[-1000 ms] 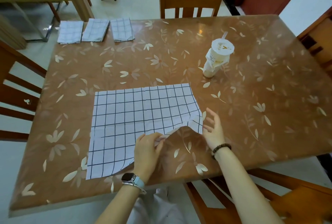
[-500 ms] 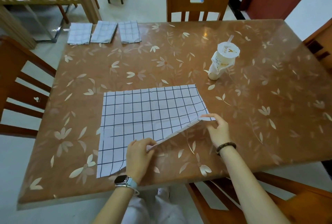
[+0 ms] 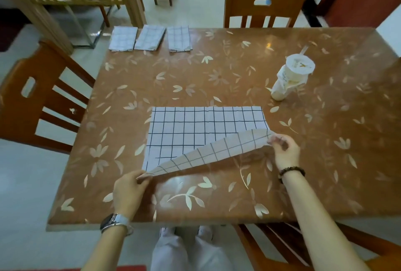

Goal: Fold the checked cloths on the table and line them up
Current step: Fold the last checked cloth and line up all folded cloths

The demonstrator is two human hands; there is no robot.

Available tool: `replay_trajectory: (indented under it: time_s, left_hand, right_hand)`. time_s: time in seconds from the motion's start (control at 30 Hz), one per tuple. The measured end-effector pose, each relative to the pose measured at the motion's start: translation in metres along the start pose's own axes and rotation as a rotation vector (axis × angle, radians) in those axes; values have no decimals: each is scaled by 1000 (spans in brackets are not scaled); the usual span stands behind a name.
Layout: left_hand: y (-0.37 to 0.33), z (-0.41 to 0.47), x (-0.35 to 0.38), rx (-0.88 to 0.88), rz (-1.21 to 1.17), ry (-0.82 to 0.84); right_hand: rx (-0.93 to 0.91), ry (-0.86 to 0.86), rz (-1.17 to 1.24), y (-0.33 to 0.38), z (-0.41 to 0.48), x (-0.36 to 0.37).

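Light, thin and limp, the white cloth with dark grid checks (image 3: 195, 127) lies mid-way across the brown leaf-patterned tabletop (image 3: 217, 75) and is best taken by its near corners. The left hand (image 3: 128, 190) and right hand (image 3: 284, 151) each pinch one. Half a second earlier the left hand held mid-edge; now the whole near edge is raised.

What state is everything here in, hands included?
Large white checked cloth: flat, near edge lifted.
Three small checked cloths: folded, in a row.
White plastic drink cup: upright, straw in lid.
Left hand: pinches cloth's near left corner.
Right hand: pinches its near right corner.
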State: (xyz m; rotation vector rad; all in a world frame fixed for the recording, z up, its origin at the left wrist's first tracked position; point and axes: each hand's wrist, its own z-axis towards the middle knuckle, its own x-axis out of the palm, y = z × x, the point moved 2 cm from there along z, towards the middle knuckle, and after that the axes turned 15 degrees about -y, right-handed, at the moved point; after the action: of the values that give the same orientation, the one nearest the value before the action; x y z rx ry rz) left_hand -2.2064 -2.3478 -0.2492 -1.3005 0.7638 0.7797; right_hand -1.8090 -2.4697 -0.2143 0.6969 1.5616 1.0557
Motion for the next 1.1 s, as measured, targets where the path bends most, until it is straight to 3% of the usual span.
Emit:
replay_trajectory:
  time_s: [0.2, 0.37, 0.67, 0.87, 1.1]
  left_hand:
    - [1, 14, -19, -211, -291, -77]
    - [-23, 35, -27, -273, -522, -80]
    - [-49, 105, 17, -184, -502, -55]
    - [-31, 140, 71, -174, -365, 45]
    - [-29, 148, 91, -182, -258, 9]
  right_hand:
    - [30, -25, -42, -2, 6, 2]
    - [46, -45, -86, 0, 16, 3]
    - [123, -68, -151, -11, 37, 19]
    - [223, -45, -243, -32, 52, 36]
    - [298, -56, -299, -49, 63, 47]
